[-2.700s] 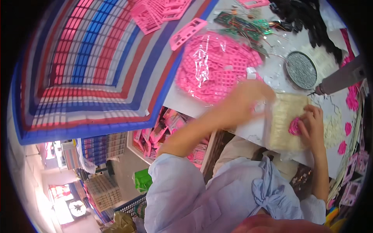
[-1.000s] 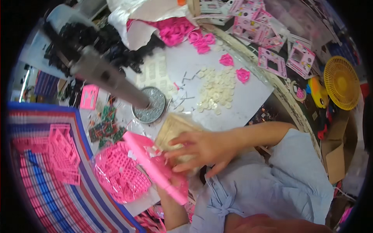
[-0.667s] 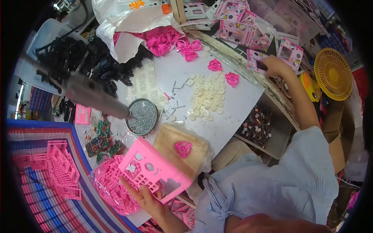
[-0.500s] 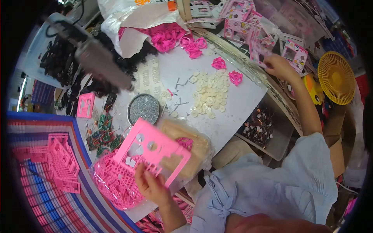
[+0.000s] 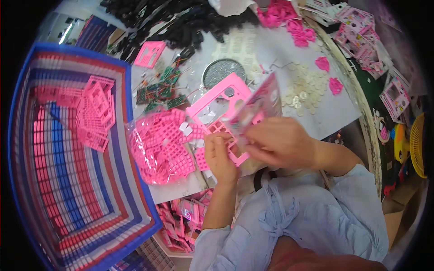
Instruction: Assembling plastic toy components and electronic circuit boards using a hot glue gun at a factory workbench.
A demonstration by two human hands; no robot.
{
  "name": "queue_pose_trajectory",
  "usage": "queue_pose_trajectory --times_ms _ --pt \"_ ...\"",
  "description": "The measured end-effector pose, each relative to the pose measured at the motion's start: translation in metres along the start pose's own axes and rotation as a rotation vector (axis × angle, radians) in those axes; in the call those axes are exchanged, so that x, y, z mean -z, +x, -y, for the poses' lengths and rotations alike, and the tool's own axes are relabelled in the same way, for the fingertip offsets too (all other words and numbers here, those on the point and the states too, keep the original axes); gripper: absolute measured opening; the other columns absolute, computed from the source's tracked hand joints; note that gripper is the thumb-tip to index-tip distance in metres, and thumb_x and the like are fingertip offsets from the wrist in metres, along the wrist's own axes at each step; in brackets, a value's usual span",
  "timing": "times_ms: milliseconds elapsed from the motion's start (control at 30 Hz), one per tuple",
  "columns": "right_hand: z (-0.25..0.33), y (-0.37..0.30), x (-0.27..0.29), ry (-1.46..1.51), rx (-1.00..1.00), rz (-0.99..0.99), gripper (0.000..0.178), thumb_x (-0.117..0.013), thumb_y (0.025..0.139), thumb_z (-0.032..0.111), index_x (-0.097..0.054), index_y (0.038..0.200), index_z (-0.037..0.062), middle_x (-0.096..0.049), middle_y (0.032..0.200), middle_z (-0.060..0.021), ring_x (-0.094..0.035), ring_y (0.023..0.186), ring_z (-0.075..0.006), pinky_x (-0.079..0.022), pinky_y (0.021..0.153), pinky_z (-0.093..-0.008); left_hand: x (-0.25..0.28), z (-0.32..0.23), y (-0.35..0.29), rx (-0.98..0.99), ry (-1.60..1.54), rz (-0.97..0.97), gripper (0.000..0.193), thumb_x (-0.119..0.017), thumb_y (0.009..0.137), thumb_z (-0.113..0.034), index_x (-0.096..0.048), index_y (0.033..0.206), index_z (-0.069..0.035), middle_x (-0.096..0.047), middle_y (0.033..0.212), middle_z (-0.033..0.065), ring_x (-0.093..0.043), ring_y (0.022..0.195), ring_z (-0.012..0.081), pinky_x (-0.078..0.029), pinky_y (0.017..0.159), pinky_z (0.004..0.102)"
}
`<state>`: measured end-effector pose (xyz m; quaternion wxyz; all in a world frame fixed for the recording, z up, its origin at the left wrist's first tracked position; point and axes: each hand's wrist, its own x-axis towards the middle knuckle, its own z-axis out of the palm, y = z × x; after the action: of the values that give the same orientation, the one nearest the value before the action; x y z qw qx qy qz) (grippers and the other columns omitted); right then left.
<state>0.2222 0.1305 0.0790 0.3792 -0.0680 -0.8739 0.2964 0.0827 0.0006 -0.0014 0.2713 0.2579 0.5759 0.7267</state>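
My left hand (image 5: 219, 156) grips the lower edge of a flat pink plastic frame (image 5: 217, 101) with cut-out windows, held over the white table (image 5: 289, 49). My right hand (image 5: 278, 142) holds a printed pink card panel (image 5: 260, 106) against the frame's right side. Both hands meet close together just above my chest. A clear bag of pink plastic grid parts (image 5: 158, 144) lies right next to my left hand.
A big striped red, white and blue woven bag (image 5: 68, 149) with pink frames (image 5: 95, 113) inside fills the left. On the table sit a round dish of grey bits (image 5: 221, 72), pale round buttons (image 5: 303, 88), green circuit boards (image 5: 158, 90), black parts (image 5: 181, 22) and pink pieces (image 5: 300, 36).
My right hand came back from the far right with a printed card panel and now meets my left hand at the pink frame. The view has swung left toward the striped bag.
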Motion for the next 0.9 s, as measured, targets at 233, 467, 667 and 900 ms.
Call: queue_pose_trajectory --times_ms 233,467,667,900 --pt "-0.008 -0.006 -0.028 0.159 -0.094 0.183 0.022 -0.076 0.080 0.010 -0.067 0.098 0.0005 -0.066 0.077 -0.0113 -0.064 0.063 -0.0253 -0.050 0.057 -0.0345 0.005 -0.004 -0.005 -0.343 0.448 0.113 0.032 -0.067 0.089 -0.021 -0.063 0.112 0.001 -0.052 0.123 0.0179 -0.048 0.119 0.0325 -0.035 0.104 0.0407" --pt "-0.014 -0.009 -0.015 0.013 0.016 -0.060 0.031 -0.074 0.081 0.011 -0.066 0.111 0.0043 -0.067 0.086 -0.0083 -0.065 0.075 -0.0269 -0.051 0.070 -0.0341 0.009 -0.003 -0.007 -0.214 0.051 0.068 0.039 -0.054 0.100 -0.019 -0.051 0.133 0.002 -0.055 0.126 0.0159 -0.058 0.114 0.0269 -0.047 0.098 0.0399" --pt "-0.060 -0.020 -0.013 0.902 -0.661 0.008 0.065 -0.071 0.089 0.019 -0.042 0.143 -0.0018 -0.059 0.125 -0.0083 -0.056 0.111 -0.0139 -0.049 0.092 -0.0321 0.011 -0.011 -0.002 -0.021 -0.336 0.130 0.044 -0.044 0.106 -0.027 -0.046 0.136 0.005 -0.056 0.122 0.0131 -0.055 0.117 0.0215 -0.045 0.100 0.0389" --pt "-0.036 -0.014 -0.057 0.802 -0.614 -0.133 0.045 -0.058 0.101 0.028 -0.049 0.132 -0.0021 -0.058 0.114 -0.0078 -0.056 0.101 -0.0138 -0.046 0.091 -0.0300 -0.007 -0.022 0.000 -0.120 0.128 -0.231 0.068 -0.056 0.094 -0.013 -0.027 0.151 0.007 -0.043 0.130 0.0152 -0.049 0.093 0.0190 -0.045 0.080 0.0331"
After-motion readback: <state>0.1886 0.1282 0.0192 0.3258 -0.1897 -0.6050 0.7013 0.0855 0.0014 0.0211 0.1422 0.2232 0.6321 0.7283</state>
